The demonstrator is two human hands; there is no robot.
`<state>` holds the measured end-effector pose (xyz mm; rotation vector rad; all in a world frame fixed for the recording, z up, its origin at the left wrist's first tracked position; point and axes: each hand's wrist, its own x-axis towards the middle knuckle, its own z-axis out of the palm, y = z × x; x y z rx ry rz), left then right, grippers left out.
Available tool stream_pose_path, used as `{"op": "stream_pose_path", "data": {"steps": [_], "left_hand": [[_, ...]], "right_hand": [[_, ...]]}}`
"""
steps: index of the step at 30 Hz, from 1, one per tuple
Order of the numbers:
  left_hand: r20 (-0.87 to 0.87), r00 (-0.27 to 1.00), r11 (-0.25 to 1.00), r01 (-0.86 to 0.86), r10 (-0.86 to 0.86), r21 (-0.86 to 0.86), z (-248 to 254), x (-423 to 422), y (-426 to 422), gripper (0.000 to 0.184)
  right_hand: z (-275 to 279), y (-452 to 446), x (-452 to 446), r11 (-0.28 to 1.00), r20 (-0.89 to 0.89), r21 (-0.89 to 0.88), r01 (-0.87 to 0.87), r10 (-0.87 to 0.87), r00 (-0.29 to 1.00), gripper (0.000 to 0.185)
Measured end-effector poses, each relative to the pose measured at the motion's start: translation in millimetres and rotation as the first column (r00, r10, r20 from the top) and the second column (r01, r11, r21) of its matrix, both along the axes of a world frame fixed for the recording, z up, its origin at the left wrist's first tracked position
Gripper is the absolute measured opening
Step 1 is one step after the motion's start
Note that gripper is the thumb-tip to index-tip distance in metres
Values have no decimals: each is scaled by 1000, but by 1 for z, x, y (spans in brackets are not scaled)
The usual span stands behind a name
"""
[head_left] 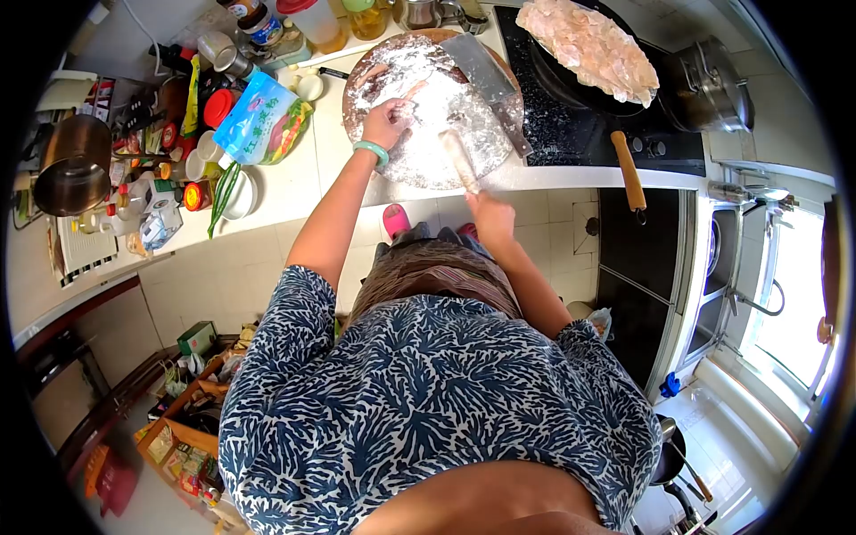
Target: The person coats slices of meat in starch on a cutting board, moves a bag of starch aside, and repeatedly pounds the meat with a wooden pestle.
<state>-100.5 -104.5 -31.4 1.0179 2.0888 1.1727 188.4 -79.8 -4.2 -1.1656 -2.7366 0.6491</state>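
Observation:
A round wooden board point(515, 116) lies on the counter, thickly dusted with white flour point(437, 107). My left hand point(386, 123), with a green bangle at the wrist, is over the board's left part, fingers curled down at the flour; what they hold, if anything, is too small to make out. In my right hand point(492, 217), at the board's front edge, is one end of a floured rolling pin point(458, 160), which slants up and left over the board. A cleaver point(480, 68) lies flat on the board's upper right.
Right of the board, a black stove point(571, 134) bears a wok heaped with thin pale wrappers point(588, 46) and a steel pot point(713, 85). Left are a blue bag point(259, 116), green onion point(226, 198), a white bowl point(241, 196) and several jars.

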Motion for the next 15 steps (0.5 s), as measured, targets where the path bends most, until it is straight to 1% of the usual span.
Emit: {"op": "stream_pose_path", "data": {"steps": [1, 2, 4, 5, 7, 8, 10, 11, 13, 15], "left_hand": [[2, 1000, 1000, -2, 2, -28, 1, 1, 0, 33], [-1, 1000, 1000, -2, 2, -25, 3, 1, 2, 33], [-27, 1000, 999, 2, -3, -51, 10, 5, 0, 33], [-29, 1000, 999, 0, -1, -48, 8, 3, 1, 33], [13, 1000, 1000, -2, 2, 2, 3, 3, 0, 32], [14, 1000, 1000, -2, 2, 3, 0, 3, 0, 32], [-6, 1000, 1000, 2, -2, -27, 1, 3, 1, 31], [-10, 1000, 1000, 0, 0, -25, 2, 1, 2, 31], [13, 1000, 1000, 5, -5, -17, -1, 2, 1, 31], [24, 1000, 1000, 6, -6, 0, 2, 3, 2, 33]], "right_hand": [[-6, -1, 1, 998, 78, -5, -68, 68, 995, 35], [-12, 1, 3, 998, 75, -1, -68, 68, 995, 35], [12, 3, 0, 1000, 28, 7, 5, -6, 1000, 35], [11, 4, 1, 1000, 26, 10, 4, -4, 1000, 35], [6, 4, 4, 1000, -69, 5, -12, 13, 998, 36], [1, 4, 5, 1000, -68, 6, -13, 13, 998, 36], [-1, 3, 4, 995, 104, -28, -97, 99, 990, 36], [-1, 4, 3, 995, 100, -26, -99, 101, 990, 36], [13, 4, 4, 996, 32, -64, 58, -56, 998, 36], [3, 6, 6, 998, 49, -54, 30, -27, 998, 36]]}}
